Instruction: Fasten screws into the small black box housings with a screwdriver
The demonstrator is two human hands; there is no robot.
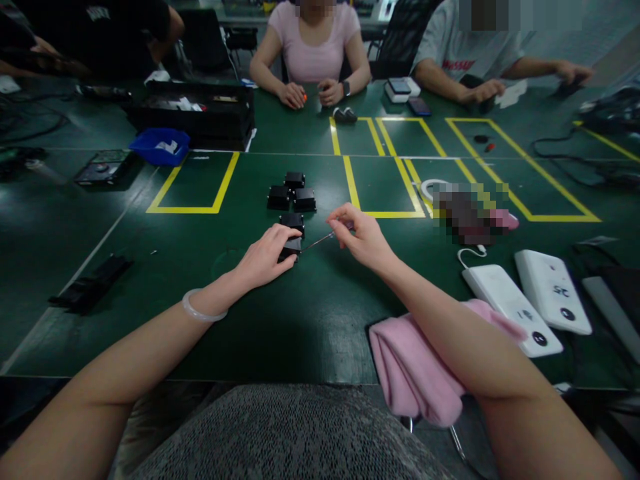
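Note:
With thumb and fingers, my left hand (266, 257) grips a small black box-shaped part (291, 249) on the green table. A second black part (292, 222) lies against its far side, by my fingertips. My right hand (361, 235) is closed around a screwdriver (320, 241), whose thin shaft slants down to the left. The tip meets or nearly meets the right side of the held part; I cannot tell which. Farther back sit more black parts (295, 179) in a small cluster. My right fingers cover most of the handle.
A pink cloth (415, 367) hangs over the table's front edge under my right forearm. White power banks (513, 308) lie at right. Black strips (93, 283) are at left. A blue bag (161, 147) and black bin (200, 117) stand behind. Several people sit opposite.

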